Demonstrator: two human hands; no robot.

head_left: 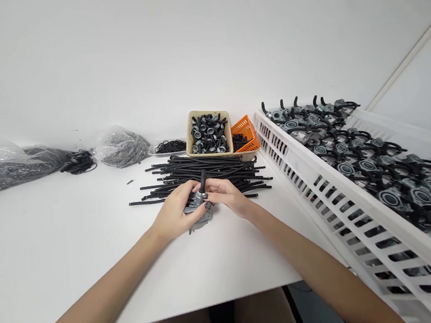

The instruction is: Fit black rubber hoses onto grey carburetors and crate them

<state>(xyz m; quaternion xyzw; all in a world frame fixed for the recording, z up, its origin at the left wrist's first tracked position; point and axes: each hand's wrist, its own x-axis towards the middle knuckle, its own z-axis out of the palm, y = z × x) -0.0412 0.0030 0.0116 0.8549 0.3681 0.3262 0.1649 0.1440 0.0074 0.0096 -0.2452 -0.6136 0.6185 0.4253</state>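
Just above the table, a grey cast-metal housing (202, 220) is gripped by my left hand (176, 212), thumb across its near side. A short black rubber hose (202, 181) stands up from the top of the housing. My right hand (227, 195) closes on the lower end of that hose, its thumb and fingers pinching close to the fitting. The joint between hose and metal is partly covered by my fingertips. Directly behind both hands lies a loose pile of long black rubber tubes (178, 172).
A large white slatted crate (344, 196) full of metal housings with black hoses stands on the right. Behind the tubes are a beige bin (189, 133) of hose fittings, an orange basket (250, 129) and a white tray (154, 151) of black rings. Plastic bags (122, 146) sit along the wall.
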